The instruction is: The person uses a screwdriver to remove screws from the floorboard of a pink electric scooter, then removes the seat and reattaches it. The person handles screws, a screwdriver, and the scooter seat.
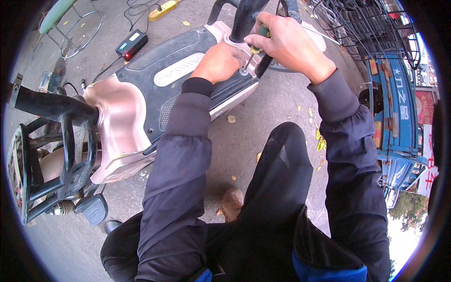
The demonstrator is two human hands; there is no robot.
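Observation:
A step-through electric scooter with a pink body stands side-on before me, its dark footboard stretching from lower left to upper right. In my right hand is a screwdriver with a green and yellow handle, its shaft slanting down to a round fastener at the footboard's front corner. My left hand rests on the footboard just left of the shaft, its fingers bent together; what is under the fingertips is hidden. Behind my hands rises the black steering column.
A black charger with a red light lies beyond the scooter, near a yellow power strip. A green stool stands far left. The black rear frame is at left. On the right are a wire basket and a blue cargo vehicle.

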